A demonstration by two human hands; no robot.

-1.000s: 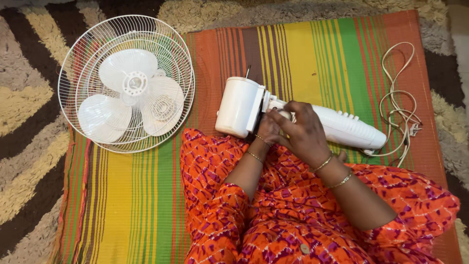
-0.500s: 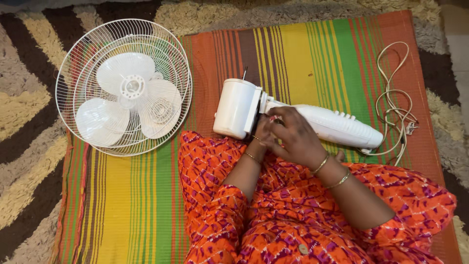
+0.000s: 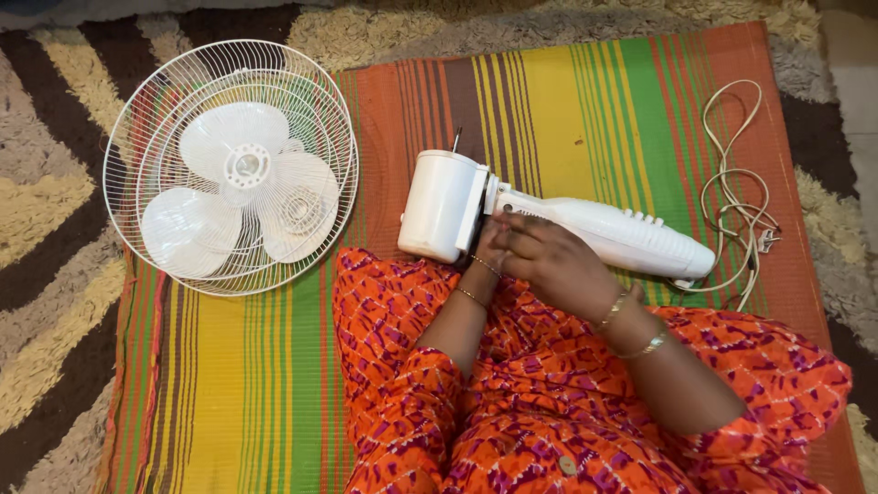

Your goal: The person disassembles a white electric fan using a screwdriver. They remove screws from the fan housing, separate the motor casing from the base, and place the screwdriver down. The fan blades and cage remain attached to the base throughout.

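Your two hands meet at the joint where the white motor housing (image 3: 443, 207) joins the white fan body (image 3: 611, 234). That fan unit lies on its side across the striped mat (image 3: 585, 110), just above your lap, housing toward your left, slotted body tapering toward your right.

Your right hand (image 3: 556, 265) lies over the near end of the body, fingers curled down onto the neck beside the housing. It covers most of your left hand (image 3: 492, 249), which comes up from below with fingers bent in at the same joint. Both hands are closed in narrow at the neck; you cannot tell whether either one pinches a small part there. Thin bangles sit on both wrists.

A short metal shaft sticks up from the far edge of the housing. The white power cord (image 3: 733, 197) lies in loose loops near the body's far end, at the mat's right side.

Well apart on your left, the white wire grille (image 3: 230, 166) lies flat, half on the mat, half on the patterned rug (image 3: 46, 201), with the three-bladed white fan blade (image 3: 240, 203) resting inside it.
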